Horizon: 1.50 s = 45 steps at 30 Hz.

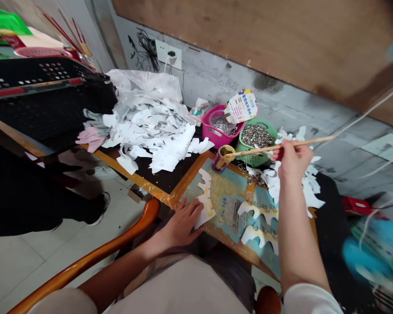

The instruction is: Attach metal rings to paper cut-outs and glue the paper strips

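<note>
Pinching a wooden stick [252, 151] between thumb and fingers, the right hand [293, 160] is raised over the desk [150, 187]; the stick's tip lies at the mouth of a small can [218, 163]. The left hand [182, 221], fingers slightly spread and laid flat, rests on the near end of a white scalloped strip [204, 188], which lies on the desk in front of the can. Two similar white pieces [253, 235] lie to the right. Behind the can stand a pink basket [212, 138] and a green basket [253, 160] of metal fittings [257, 136].
</note>
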Tool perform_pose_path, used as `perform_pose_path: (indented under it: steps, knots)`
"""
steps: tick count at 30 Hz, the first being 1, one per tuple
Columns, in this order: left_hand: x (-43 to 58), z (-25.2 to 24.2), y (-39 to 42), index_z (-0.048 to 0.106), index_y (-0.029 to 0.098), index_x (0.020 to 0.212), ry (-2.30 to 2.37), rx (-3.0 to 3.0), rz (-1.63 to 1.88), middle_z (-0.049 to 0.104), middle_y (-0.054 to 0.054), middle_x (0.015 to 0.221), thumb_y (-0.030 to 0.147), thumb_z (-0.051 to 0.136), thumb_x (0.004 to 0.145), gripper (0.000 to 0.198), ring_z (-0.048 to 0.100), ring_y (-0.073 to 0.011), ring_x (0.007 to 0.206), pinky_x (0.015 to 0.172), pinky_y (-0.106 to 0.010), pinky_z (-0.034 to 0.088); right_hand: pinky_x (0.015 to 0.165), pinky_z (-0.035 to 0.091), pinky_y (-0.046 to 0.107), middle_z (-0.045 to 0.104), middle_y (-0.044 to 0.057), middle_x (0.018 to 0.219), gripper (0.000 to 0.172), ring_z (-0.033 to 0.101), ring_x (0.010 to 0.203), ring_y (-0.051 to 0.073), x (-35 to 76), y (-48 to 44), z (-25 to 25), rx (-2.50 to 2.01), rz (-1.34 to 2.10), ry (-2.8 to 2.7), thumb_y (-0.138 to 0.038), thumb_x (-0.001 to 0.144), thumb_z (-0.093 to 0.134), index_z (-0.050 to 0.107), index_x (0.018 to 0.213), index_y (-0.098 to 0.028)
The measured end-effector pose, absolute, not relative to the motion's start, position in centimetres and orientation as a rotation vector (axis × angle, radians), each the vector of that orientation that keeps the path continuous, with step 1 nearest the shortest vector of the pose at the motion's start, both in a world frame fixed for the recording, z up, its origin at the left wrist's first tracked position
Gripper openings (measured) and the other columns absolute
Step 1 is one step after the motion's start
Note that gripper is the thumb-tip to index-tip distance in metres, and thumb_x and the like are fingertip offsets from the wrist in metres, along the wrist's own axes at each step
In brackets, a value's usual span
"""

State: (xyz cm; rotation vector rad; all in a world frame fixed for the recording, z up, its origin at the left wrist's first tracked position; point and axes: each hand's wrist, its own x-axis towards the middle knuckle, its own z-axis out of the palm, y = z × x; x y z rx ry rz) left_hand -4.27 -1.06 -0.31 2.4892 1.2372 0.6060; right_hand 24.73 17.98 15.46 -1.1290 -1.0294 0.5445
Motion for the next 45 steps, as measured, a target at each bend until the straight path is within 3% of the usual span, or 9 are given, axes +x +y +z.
perform_pose_path:
  steps: [7, 12, 16, 18, 29, 45]
  knots:
    - [-4.5, 0.7, -0.9, 0.043, 0.016, 0.133, 1.207, 2.498, 0.567, 0.052, -0.02, 0.135, 0.026, 0.05, 0.091, 0.043, 0.041, -0.0322, 0.139, 0.12, -0.065, 0.004, 0.029, 0.042, 0.018, 0.058, -0.004, 0.043, 0.015, 0.047, 0.029, 0.009, 27.8, 12.2, 12.5, -1.069, 0.824, -1.011, -0.026, 0.07, 0.074, 0.064, 0.069, -0.015]
    - [-4.8, 1.2, -1.0, 0.053, 0.019, 0.117, 1.205, 2.502, 0.516, 0.053, -0.017, 0.133, 0.023, 0.051, 0.09, 0.027, 0.039, -0.0317, 0.14, 0.121, -0.063, 0.005, 0.041, 0.056, 0.026, 0.07, 0.0, 0.06, 0.019, 0.063, 0.043, 0.015, 28.0, 7.8, 8.7, -1.148, 1.022, -1.198, -0.03, 0.072, 0.076, 0.074, 0.087, -0.017]
    - [-4.8, 1.1, -1.1, 0.054, 0.019, 0.112, 1.208, 2.506, 0.502, 0.051, -0.016, 0.135, 0.025, 0.051, 0.09, 0.023, 0.037, -0.0321, 0.141, 0.122, -0.062, 0.007, 0.052, 0.062, 0.032, 0.074, 0.004, 0.068, 0.016, 0.069, 0.053, 0.019, 27.8, 6.2, 6.5, -1.214, 1.12, -1.267, -0.032, 0.073, 0.077, 0.076, 0.079, -0.017]
    - [-4.8, 1.1, -1.1, 0.054, 0.019, 0.111, 1.197, 2.514, 0.507, 0.052, -0.016, 0.133, 0.025, 0.05, 0.092, 0.021, 0.036, -0.0321, 0.142, 0.122, -0.062, 0.008, 0.049, 0.061, 0.031, 0.073, 0.004, 0.065, 0.015, 0.068, 0.05, 0.019, 27.9, 6.0, 6.0, -1.24, 1.169, -1.28, -0.032, 0.072, 0.077, 0.075, 0.076, -0.017]
    - [-4.9, 0.6, -1.2, 0.054, 0.019, 0.106, 1.206, 2.534, 0.528, 0.052, -0.019, 0.134, 0.029, 0.045, 0.095, 0.018, 0.039, -0.0312, 0.141, 0.122, -0.061, 0.0, 0.035, 0.053, 0.031, 0.067, 0.003, 0.05, 0.013, 0.059, 0.036, 0.018, 28.0, 5.8, 5.8, -1.209, 1.17, -1.233, -0.032, 0.067, 0.074, 0.074, 0.064, -0.019]
    - [-4.8, 0.5, -1.3, 0.059, 0.019, 0.105, 1.192, 2.457, 0.631, 0.048, -0.018, 0.14, 0.028, 0.052, 0.092, 0.018, 0.041, -0.0336, 0.14, 0.122, -0.062, 0.009, 0.047, 0.06, 0.034, 0.073, 0.003, 0.063, 0.015, 0.068, 0.048, 0.02, 28.6, 5.6, 4.6, -1.272, 1.103, -1.267, -0.035, 0.076, 0.075, 0.075, 0.075, -0.02]
